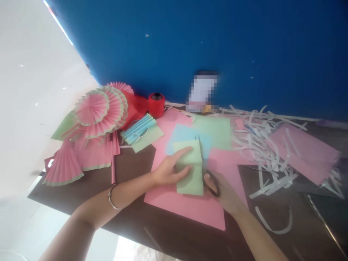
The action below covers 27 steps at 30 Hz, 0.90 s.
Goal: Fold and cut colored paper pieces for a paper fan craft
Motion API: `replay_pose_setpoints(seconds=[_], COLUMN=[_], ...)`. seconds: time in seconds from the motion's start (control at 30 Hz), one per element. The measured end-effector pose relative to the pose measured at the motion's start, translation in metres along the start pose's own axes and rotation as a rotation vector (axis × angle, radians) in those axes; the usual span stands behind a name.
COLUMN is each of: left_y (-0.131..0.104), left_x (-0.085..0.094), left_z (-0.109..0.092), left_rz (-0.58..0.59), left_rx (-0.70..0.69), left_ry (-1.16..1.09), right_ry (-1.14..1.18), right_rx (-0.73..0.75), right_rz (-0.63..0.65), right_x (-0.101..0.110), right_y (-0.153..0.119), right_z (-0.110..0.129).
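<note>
My left hand (174, 168) grips a light green piece of paper (191, 181), with a finger and thumb lying across its face. The paper looks folded. In my right hand (224, 190) is a pair of scissors (212, 184) with dark handles. The blades point away from me along the paper's right edge, and they look slightly apart at the tips. Beneath the hands lie pink sheets (187, 212), a light blue sheet (176, 136) and a larger green sheet (220, 132).
Pink pleated fans (92, 108) with green edges crowd the left. A blue pleated strip (140, 128) and a red roll (156, 105) lie near them. White paper strips (268, 152) and a pink sheet (304, 154) cover the right. A blue panel (174, 43) rises behind the brown table (127, 195).
</note>
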<state>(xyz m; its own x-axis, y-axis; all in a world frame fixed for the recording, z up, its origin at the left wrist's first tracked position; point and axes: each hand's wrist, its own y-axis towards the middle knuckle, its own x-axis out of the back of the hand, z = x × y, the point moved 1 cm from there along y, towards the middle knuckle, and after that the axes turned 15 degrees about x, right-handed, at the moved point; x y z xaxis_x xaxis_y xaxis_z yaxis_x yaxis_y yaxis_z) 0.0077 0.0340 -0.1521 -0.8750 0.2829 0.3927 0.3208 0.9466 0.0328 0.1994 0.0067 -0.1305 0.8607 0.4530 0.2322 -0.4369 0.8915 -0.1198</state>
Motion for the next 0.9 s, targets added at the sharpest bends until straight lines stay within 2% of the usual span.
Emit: replay_pose_setpoints(seconds=[0.4, 0.9], left_y=[0.0, -0.0003], left_x=[0.0, 0.0011], left_z=[0.0, -0.0008], left_rz=[-0.018, -0.001], left_rx=[-0.022, 0.002], left_ry=[0.024, 0.034], right_ry=[-0.082, -0.058], right_rx=[-0.006, -0.021], right_rz=[0.0, -0.007], right_x=[0.0015, 0.0003], right_y=[-0.0014, 0.0001], right_z=[-0.0067, -0.0033])
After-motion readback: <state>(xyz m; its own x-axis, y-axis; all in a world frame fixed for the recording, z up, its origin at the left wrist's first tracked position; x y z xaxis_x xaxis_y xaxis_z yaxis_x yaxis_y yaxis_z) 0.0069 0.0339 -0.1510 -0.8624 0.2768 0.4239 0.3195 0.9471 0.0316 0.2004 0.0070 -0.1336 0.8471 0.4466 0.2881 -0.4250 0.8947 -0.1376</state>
